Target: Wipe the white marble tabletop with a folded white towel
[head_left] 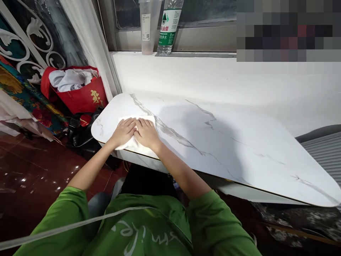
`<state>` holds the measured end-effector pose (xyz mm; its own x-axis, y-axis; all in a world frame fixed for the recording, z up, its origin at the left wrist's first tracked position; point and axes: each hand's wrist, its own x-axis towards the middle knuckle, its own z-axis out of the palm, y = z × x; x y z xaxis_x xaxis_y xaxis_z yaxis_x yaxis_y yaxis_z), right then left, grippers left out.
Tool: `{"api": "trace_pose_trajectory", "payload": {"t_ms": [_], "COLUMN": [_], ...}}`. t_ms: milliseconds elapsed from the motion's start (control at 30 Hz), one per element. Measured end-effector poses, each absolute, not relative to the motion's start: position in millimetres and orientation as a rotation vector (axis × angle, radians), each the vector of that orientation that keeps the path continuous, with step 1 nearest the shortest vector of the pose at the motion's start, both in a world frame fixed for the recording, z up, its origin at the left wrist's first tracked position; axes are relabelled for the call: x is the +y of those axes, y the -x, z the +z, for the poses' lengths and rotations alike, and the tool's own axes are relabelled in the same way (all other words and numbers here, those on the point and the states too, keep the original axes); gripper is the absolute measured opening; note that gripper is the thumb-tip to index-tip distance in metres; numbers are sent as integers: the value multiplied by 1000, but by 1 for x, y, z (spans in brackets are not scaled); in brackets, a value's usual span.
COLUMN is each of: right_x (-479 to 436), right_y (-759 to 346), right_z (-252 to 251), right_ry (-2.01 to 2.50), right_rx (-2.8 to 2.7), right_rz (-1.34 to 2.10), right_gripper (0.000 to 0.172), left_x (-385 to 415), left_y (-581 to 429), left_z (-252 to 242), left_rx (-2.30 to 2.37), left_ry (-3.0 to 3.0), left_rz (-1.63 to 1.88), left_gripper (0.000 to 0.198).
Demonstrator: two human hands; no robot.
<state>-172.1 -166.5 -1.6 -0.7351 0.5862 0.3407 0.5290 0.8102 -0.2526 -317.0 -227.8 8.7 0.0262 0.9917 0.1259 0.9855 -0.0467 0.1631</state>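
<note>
A white cloth (149,118) is spread on the left part of a white marble-patterned tabletop (226,138), near its front edge; whether it is fabric or paper I cannot tell. My left hand (124,132) lies flat on the cloth, fingers stretched out and pointing away from me. Close against it, my right hand (146,133) also rests flat, its fingers extended over the cloth. The two hands touch at the thumbs and index fingers. Neither hand is wrapped around anything. Grey veins run across the tabletop just right of the cloth.
On the window ledge behind stand a clear plastic cup (147,32) and a water bottle (169,30) with a green label. Left of the table are a red bag (82,94) holding pale clothes and a black bag (85,137). A white cable (80,224) crosses my shirt.
</note>
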Motion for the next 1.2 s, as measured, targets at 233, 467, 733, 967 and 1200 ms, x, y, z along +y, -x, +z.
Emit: {"api": "trace_pose_trajectory", "payload": {"t_ms": [233, 467, 733, 967, 1200], "right_x": [-163, -163, -161, -145, -58], "right_y": [172, 173, 172, 178, 200], "right_z": [-1, -3, -8, -13, -11], "right_ry": [820, 817, 805, 919, 926], "right_rx": [-2587, -2577, -2549, -2526, -2544], "right_rz": [255, 239, 235, 169, 183], "right_gripper": [55, 54, 54, 55, 55], "left_x": [-229, -229, -225, -195, -103], "left_y": [313, 315, 319, 333, 350], "left_z": [15, 12, 9, 7, 6], "left_rx": [2149, 2118, 2080, 1913, 1962], "left_ry": [-2181, -2218, -2236, -2351, -2307], "left_rz": [326, 379, 332, 259, 204], "left_gripper": [47, 46, 48, 49, 51]}}
